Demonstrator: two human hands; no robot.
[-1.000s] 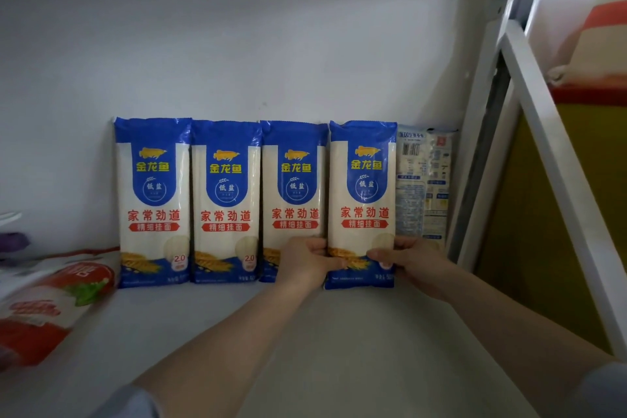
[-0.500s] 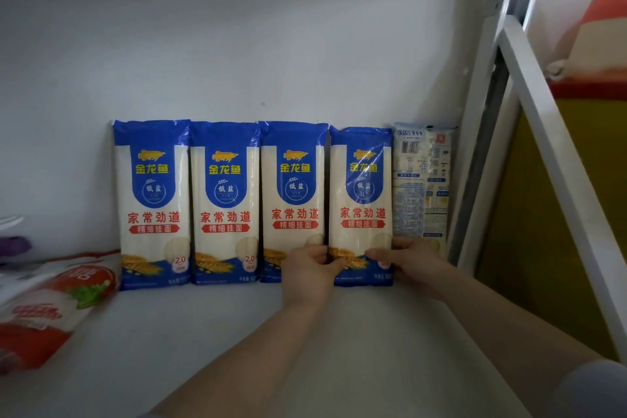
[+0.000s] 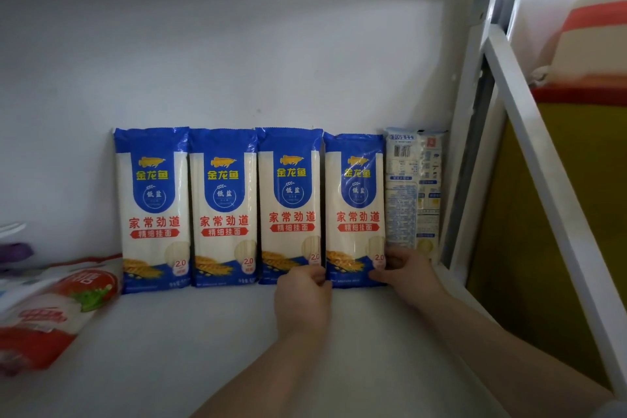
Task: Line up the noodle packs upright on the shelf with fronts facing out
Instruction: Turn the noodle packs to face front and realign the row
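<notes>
White shelf (image 3: 203,332) boards are carrying a row of noodle packs leaning upright against the back wall (image 3: 237,61), and both hands are pinching the lower edges of the fourth front-facing pack (image 3: 354,210). Left hand (image 3: 303,299) is gripping its bottom left corner while the right hand (image 3: 407,270) is holding its bottom right corner. Beyond the left hand, three matching packs (image 3: 222,207) are standing fronts out; just past the right hand a fifth pack (image 3: 414,190) is showing its back, and a red-and-white bag (image 3: 51,309) is lying far left.
</notes>
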